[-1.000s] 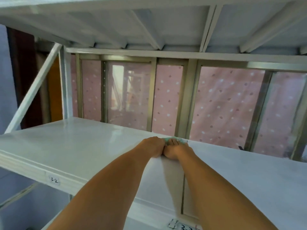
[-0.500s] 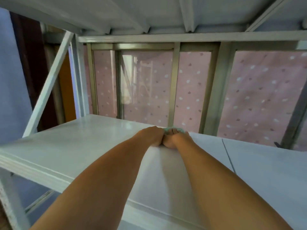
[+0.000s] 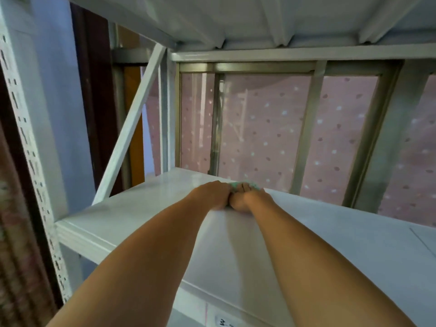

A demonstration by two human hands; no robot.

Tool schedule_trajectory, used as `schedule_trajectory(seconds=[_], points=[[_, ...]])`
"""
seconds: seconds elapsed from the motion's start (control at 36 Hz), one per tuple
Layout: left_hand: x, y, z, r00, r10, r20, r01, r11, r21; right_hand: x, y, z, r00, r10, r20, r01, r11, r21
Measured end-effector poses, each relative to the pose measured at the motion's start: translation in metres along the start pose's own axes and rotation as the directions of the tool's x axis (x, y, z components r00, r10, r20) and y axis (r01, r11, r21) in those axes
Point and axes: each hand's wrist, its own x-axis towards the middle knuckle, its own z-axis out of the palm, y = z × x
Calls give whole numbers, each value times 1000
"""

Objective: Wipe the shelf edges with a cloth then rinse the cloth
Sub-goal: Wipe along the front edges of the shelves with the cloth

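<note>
Cloth (image 3: pixel 244 185) pinned at shelf (image 3: pixel 146 204) back edge, near left corner; left hand (image 3: pixel 212 193), right hand (image 3: pixel 250 198) pressing it flat. I'd keep even pressure, follow edge line.

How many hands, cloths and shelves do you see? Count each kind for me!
Hands: 2, the left hand and the right hand
Cloths: 1, the green cloth under both hands
Shelves: 2, the shelf being wiped and the upper shelf
Total: 5
</note>
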Motion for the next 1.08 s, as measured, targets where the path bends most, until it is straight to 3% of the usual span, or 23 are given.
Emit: schedule_trajectory(seconds=[0.14,0.42,0.72,1.08], points=[[0,-48,1,999,-25,22,26,999,-30,45,-42,14,997,52,51,-52,999,-3],[-7,-149,-4,992,-121,22,122,990,-63,66,-138,3,996,-91,-15,89,992,-94],[-17,-241,0,982,-185,32,183,981,58,91,-237,0,988,-150,-34,148,987,-54],[-17,-252,6,967,-236,95,205,943,262,91,-251,-2,943,-333,-3,333,943,-1]])
